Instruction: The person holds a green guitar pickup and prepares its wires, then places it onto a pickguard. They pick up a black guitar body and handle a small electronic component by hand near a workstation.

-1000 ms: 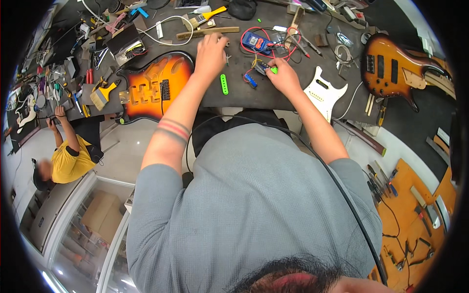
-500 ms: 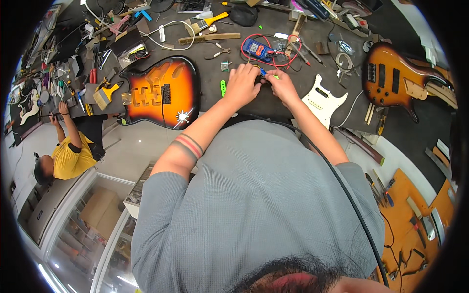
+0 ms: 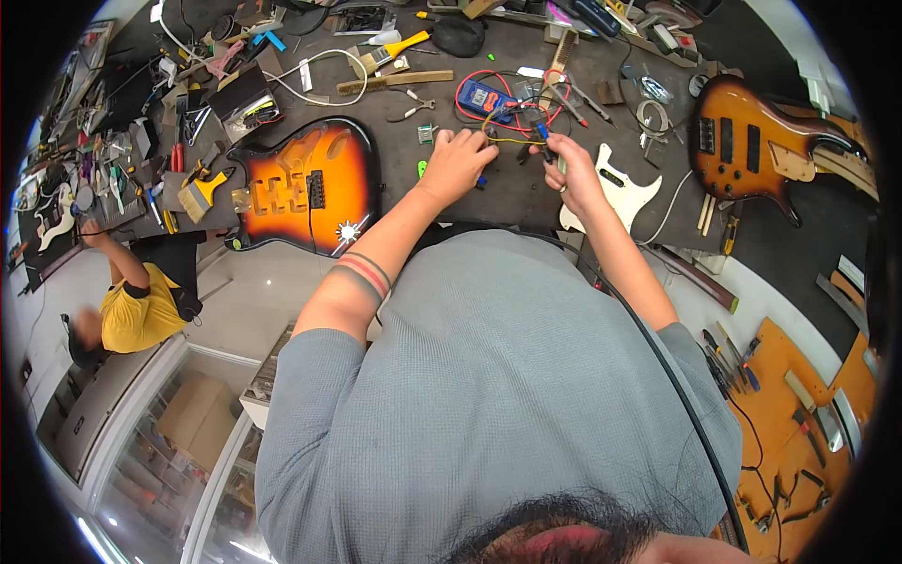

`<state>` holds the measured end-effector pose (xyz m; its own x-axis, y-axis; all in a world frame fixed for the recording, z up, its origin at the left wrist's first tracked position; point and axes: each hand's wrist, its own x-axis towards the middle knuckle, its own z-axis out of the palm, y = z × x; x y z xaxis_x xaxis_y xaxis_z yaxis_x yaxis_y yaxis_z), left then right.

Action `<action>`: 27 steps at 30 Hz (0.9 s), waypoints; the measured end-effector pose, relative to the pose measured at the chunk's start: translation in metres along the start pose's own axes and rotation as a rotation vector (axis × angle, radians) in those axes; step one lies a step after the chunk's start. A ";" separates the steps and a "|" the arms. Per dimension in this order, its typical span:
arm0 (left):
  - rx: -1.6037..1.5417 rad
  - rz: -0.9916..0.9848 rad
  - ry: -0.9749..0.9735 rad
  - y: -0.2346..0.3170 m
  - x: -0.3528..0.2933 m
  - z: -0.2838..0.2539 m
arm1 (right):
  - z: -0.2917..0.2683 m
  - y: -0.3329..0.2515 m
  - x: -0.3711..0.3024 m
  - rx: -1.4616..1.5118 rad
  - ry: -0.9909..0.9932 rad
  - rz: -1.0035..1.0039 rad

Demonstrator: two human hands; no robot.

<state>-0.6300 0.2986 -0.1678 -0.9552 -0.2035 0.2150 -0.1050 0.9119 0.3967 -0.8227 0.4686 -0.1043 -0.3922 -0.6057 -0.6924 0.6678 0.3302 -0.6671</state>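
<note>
My left hand [image 3: 455,162] is closed over the bench, its fingertips pinching one end of a thin yellow wire [image 3: 515,141]. The wire runs across to my right hand [image 3: 575,167], which is closed around a small tool with a blue part [image 3: 542,133]; its exact kind is hard to make out. Dark small parts lie under the wire between both hands. Just beyond them rests a blue multimeter [image 3: 487,98] with red and black leads. A green piece [image 3: 422,168] shows beside my left wrist. Under my right forearm's outer side lies a white pickguard [image 3: 628,194].
A sunburst guitar body [image 3: 282,221] lies to the left, and a sunburst bass [image 3: 766,155] to the right. Brushes [image 3: 402,47], pliers [image 3: 411,108] and a white cable [image 3: 315,99] lie farther back. A person in yellow [image 3: 146,315] works at the far left.
My hands were close together and have moved apart, the right one going right with the blue tool. The yellow wire now stretches between them. The view has shifted slightly.
</note>
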 end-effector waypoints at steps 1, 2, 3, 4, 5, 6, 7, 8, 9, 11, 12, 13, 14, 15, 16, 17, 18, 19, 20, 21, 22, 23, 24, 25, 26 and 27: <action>0.002 0.003 0.004 0.000 -0.002 0.000 | 0.000 -0.007 -0.004 0.093 -0.032 -0.029; 0.027 0.024 -0.024 0.000 -0.005 0.000 | 0.001 -0.014 -0.008 0.185 -0.066 -0.058; 0.054 0.044 -0.052 0.000 -0.008 0.000 | 0.000 -0.021 -0.014 0.154 -0.065 -0.068; 0.055 0.050 -0.049 0.003 -0.008 -0.004 | 0.001 -0.028 -0.018 0.156 -0.063 -0.074; 0.016 0.048 -0.065 0.005 -0.009 -0.008 | 0.003 -0.034 -0.022 0.120 -0.073 -0.140; -0.024 0.044 -0.080 0.008 -0.010 -0.012 | 0.005 -0.039 -0.025 0.084 -0.084 -0.204; -0.021 0.051 -0.080 0.013 -0.007 -0.022 | 0.006 -0.044 -0.030 0.018 -0.081 -0.234; -0.108 0.006 -0.002 0.019 -0.003 -0.033 | 0.009 -0.049 -0.033 0.022 -0.079 -0.237; -0.195 -0.039 0.075 0.023 0.002 -0.042 | 0.012 -0.052 -0.035 -0.006 -0.076 -0.246; -0.358 -0.236 0.123 0.031 0.015 -0.042 | 0.017 -0.052 -0.036 -0.039 -0.084 -0.253; -0.525 -0.429 0.170 0.031 0.022 -0.041 | 0.017 -0.049 -0.034 -0.071 -0.094 -0.257; -0.674 -0.547 0.115 0.020 0.020 -0.024 | 0.020 -0.049 -0.032 -0.109 -0.115 -0.261; -0.671 -0.554 0.124 0.013 0.014 -0.008 | 0.025 -0.051 -0.033 -0.115 -0.125 -0.260; -0.681 -0.576 0.032 0.007 0.008 0.006 | 0.031 -0.055 -0.035 -0.091 -0.132 -0.244; -0.695 -0.591 -0.072 0.008 0.007 0.009 | 0.033 -0.054 -0.036 -0.060 -0.127 -0.228; -0.787 -0.638 -0.075 0.010 0.005 0.012 | 0.031 -0.052 -0.034 -0.060 -0.128 -0.225; -0.787 -0.642 -0.075 0.010 0.005 0.014 | 0.027 -0.049 -0.030 0.038 -0.164 -0.188; -0.868 -0.665 -0.097 0.012 0.009 0.013 | 0.020 -0.044 -0.025 0.139 -0.191 -0.151; -0.948 -0.685 -0.119 0.014 0.014 0.009 | 0.009 -0.036 -0.016 0.142 -0.183 -0.151; -0.983 -0.712 -0.089 0.018 0.017 0.004 | -0.003 -0.024 -0.005 0.227 -0.180 -0.135; -0.980 -0.715 -0.089 0.016 0.015 0.003 | -0.012 -0.013 0.004 0.309 -0.187 -0.117; -1.019 -0.735 -0.103 0.013 0.012 0.002 | -0.017 -0.007 0.007 0.348 -0.157 -0.095; -1.057 -0.753 -0.118 0.010 0.009 0.001 | -0.022 -0.001 0.012 0.350 -0.159 -0.093; -1.056 -0.755 -0.120 0.008 0.007 0.001 | -0.025 0.004 0.015 0.439 -0.151 -0.066; -1.070 -0.774 -0.101 0.006 0.006 0.001 | -0.030 0.007 0.018 0.529 -0.142 -0.039; -1.085 -0.792 -0.083 0.004 0.005 0.000 | -0.036 0.010 0.019 0.561 -0.150 -0.028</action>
<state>-0.6354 0.3014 -0.1651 -0.7578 -0.4834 -0.4382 -0.3987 -0.1885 0.8975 -0.8465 0.4869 -0.1341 -0.3474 -0.7183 -0.6028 0.9077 -0.0962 -0.4085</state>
